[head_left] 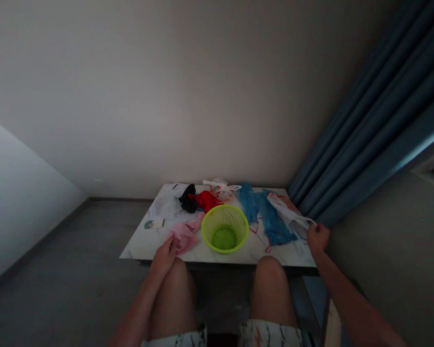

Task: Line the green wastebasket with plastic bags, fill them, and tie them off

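Note:
My left hand [165, 255] is closed on the near-left edge of a pink plastic bag [183, 237], which lies crumpled on the white table [139, 246]. At the right, my right hand [317, 237] pinches the handle of a white plastic bag [285, 209] with orange print, which stretches back across the table. A yellow-green basket [224, 229] with slotted sides stands between my hands, and I see nothing in it. Blue plastic bags [275, 224] with red ties lie between the basket and the white bag.
Behind the basket are a red bag [207, 200], a black bag [189, 198] and a knotted white bag [221, 189]. A clear bag [166, 206] and a small card [154, 223] lie at the left. A blue curtain [376, 111] hangs at the right; my knees are under the table's front edge.

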Demonstrator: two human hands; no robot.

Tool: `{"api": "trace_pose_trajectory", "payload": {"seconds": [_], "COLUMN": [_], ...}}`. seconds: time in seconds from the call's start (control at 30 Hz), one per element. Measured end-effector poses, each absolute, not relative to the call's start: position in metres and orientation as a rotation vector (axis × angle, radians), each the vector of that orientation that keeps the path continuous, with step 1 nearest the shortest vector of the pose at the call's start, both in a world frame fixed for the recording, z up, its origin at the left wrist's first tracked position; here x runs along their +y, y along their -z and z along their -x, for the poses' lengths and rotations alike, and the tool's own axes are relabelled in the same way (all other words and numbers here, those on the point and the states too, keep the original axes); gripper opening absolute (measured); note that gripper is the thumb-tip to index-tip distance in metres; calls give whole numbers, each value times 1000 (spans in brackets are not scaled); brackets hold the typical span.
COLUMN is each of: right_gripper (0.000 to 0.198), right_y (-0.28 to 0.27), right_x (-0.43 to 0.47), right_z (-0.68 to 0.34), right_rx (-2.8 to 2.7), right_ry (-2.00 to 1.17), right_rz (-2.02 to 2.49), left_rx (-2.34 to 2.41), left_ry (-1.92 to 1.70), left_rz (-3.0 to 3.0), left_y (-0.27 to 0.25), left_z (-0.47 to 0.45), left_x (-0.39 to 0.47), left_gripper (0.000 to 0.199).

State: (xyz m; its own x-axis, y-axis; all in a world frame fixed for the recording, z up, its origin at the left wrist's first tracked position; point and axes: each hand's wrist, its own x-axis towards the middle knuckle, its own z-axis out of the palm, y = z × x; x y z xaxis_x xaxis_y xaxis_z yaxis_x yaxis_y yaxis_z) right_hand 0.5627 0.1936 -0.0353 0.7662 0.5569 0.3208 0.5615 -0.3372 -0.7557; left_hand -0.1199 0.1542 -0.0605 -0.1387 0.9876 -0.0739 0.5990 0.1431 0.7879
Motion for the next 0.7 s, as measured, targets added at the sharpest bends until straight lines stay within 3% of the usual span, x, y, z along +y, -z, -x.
{"api": "trace_pose_trajectory", "payload": {"seconds": [0.17, 0.37, 0.43, 0.6, 0.63, 0.7], "right_gripper": [62, 51, 51, 53, 51, 47], "right_y": [-94, -233, -263, -300, -303, -309], "right_x": [216, 188, 175, 144, 136, 120], "right_z": [-557, -475, -441, -358, -342, -312], "right_rx": [-932, -1059, -1099, -1321, -1398, -1591], "right_ry": [-248, -652, -718, -823, -839, -829], "right_rz": [1616, 1267, 1179, 1048, 1020, 955], "left_rx": [1859, 1278, 1051, 841, 821, 784], "left_ry": [-922, -1215, -1180, -1346, -1395, -1476], "left_rz": [-1630, -1722, -1734, -1605, -1592, -1599], "left_y": [18, -63, -91, -162, -175, -195], "left_z": [86, -30, -78, -155, -158, -152], "left_x": [152, 153, 149, 141, 140, 141], "left_gripper": [48, 42, 45, 98, 98, 81]}}
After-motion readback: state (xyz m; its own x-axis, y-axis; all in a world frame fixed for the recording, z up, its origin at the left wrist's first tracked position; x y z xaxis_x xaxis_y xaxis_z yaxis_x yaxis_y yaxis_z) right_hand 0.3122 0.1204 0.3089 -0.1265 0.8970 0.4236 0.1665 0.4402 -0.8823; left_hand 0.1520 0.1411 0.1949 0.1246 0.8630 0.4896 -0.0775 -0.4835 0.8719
